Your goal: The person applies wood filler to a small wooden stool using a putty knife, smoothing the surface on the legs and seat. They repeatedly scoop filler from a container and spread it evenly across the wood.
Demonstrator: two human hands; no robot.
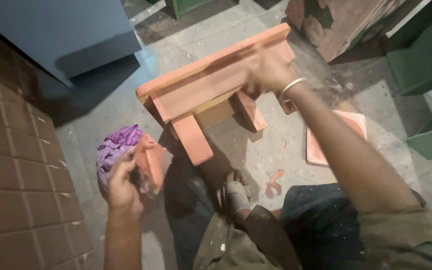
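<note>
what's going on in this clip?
A person crouches on a dusty concrete floor over a small reddish-brown wooden stool tipped on its side, legs toward them. The right hand, blurred, rests on the stool's upper frame. The left hand holds a purple rag bunched against a reddish-smeared piece, nearer the brick wall. A flat reddish board lies right of the stool.

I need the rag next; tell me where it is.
The purple rag is in the left hand, lower left of the head view, beside the brick wall and left of the wooden stool.
</note>
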